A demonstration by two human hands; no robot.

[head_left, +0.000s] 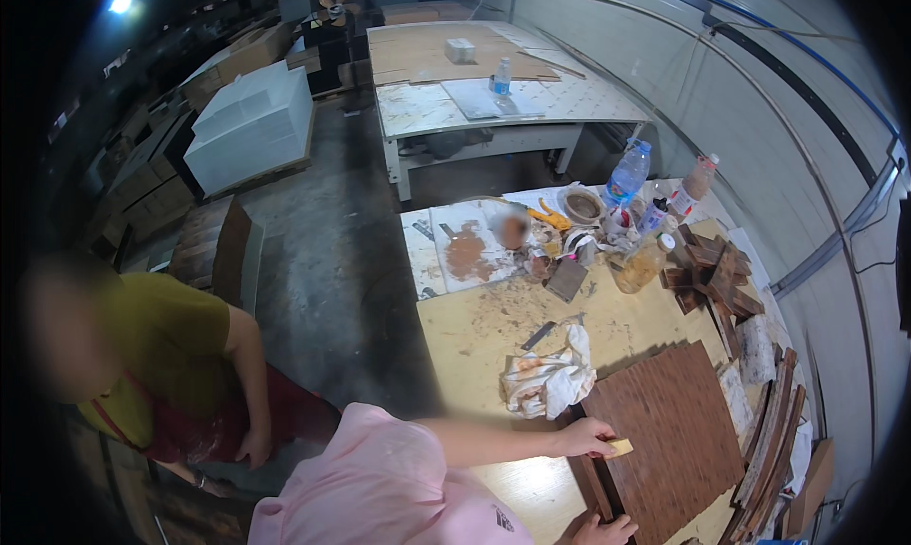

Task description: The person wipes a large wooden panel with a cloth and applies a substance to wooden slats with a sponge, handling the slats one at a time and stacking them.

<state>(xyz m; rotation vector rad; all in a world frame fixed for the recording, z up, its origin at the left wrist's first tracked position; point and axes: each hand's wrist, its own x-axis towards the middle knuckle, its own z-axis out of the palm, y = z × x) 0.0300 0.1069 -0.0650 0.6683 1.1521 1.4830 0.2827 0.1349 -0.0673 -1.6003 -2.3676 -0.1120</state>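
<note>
My left hand (583, 438) is closed on a small yellow block (620, 447), whose end rests on a brown wooden panel (669, 422) with a striped grain. The panel lies at an angle on the pale yellow tabletop, with a dark raised edge along its near left side. At the bottom of the view, my right hand (607, 530) grips that edge with bent fingers and is partly cut off by the frame. A stained white rag (550, 379) lies just beyond the panel.
Bottles, including a jar of yellowish liquid (645, 263), crowd the far side beside a bowl (581, 204). Dark wood offcuts (719, 274) and curved strips (767, 441) line the right edge. A co-worker in a yellow-green shirt (176, 346) stands at left. Another table (408, 103) is behind.
</note>
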